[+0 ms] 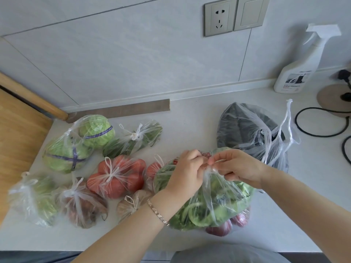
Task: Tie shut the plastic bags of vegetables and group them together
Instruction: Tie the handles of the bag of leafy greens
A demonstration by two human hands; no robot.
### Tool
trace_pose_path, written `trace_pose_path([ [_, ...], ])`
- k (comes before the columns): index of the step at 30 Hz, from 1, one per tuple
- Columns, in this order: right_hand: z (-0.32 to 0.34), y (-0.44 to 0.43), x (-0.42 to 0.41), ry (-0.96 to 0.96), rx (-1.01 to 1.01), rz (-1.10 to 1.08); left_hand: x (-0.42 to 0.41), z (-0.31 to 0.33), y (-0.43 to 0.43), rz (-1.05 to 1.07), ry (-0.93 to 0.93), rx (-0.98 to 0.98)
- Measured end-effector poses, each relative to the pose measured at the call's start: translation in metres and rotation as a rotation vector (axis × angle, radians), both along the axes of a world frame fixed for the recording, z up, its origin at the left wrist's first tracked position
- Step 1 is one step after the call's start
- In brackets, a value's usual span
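Observation:
A clear plastic bag of leafy greens (212,204) lies on the white counter (190,118) in front of me. My left hand (187,172) and my right hand (237,167) both pinch the bag's gathered handles above the greens, fingers curled. To the left lie several knotted bags: cabbages (76,145), dark green vegetables (133,139), tomatoes (117,175), pale greens (34,198), brown roots (83,205) and a small beige bag (131,204). Red-purple produce (220,227) shows under the greens bag.
A loose clear bag with dark contents (252,133) sits behind my right hand, handles up. A white spray bottle (302,67) stands at the back right, beside a black cable (322,126) and a round base. A wooden board (19,133) borders the left.

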State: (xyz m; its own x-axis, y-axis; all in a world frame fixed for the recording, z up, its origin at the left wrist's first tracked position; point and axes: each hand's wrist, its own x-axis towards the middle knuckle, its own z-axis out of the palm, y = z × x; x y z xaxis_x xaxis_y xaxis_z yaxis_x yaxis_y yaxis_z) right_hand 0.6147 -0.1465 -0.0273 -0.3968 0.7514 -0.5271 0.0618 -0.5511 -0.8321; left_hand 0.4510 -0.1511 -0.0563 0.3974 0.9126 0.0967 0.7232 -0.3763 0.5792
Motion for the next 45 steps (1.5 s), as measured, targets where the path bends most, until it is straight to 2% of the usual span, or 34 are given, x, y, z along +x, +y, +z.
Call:
trace_pose_path([
  [2,-0.004,-0.005,0.000,-0.013,0.147,0.003,0.000,0.006,0.005,0.064,-0.127,-0.183],
  [5,-0.015,-0.009,-0.003,-0.377,0.664,-0.038,0.000,0.013,0.011,0.138,-0.230,-0.443],
  [8,-0.028,-0.010,-0.002,-0.553,1.055,0.051,-0.003,0.016,0.013,0.159,-0.273,-0.562],
  [11,-0.032,-0.008,-0.003,-0.716,1.219,0.078,-0.006,0.018,0.015,0.193,-0.318,-0.632],
  [15,-0.032,-0.011,-0.004,-0.860,1.361,0.084,-0.005,0.015,0.013,0.233,-0.236,-0.542],
  [22,-0.045,-0.034,0.006,-0.808,1.361,0.031,-0.004,0.010,0.013,0.311,-0.147,-0.456],
  [25,-0.046,-0.035,0.008,-0.808,1.255,-0.050,-0.005,0.013,0.010,0.224,-0.090,-0.466],
  [27,-0.044,-0.032,0.006,-0.787,1.181,-0.112,-0.007,0.020,0.008,0.101,0.028,-0.527],
  [29,-0.038,-0.028,0.000,-0.734,1.112,-0.167,-0.006,0.026,0.009,-0.005,0.226,-0.407],
  [31,-0.029,-0.021,-0.005,-0.653,1.029,-0.214,-0.004,0.033,0.013,0.011,0.280,-0.232],
  [34,-0.012,-0.009,-0.002,-0.551,0.940,-0.278,-0.007,0.041,0.030,0.178,0.173,-0.094],
  [38,0.000,0.000,0.021,-0.607,0.848,-0.346,-0.011,0.045,0.053,0.301,-0.027,-0.087],
  [41,-0.002,0.001,0.046,-0.713,0.803,-0.410,-0.003,0.039,0.071,0.331,-0.053,-0.050],
  [45,-0.017,-0.001,0.075,-0.990,0.805,-0.594,-0.001,0.022,0.105,0.463,-0.100,-0.009],
])
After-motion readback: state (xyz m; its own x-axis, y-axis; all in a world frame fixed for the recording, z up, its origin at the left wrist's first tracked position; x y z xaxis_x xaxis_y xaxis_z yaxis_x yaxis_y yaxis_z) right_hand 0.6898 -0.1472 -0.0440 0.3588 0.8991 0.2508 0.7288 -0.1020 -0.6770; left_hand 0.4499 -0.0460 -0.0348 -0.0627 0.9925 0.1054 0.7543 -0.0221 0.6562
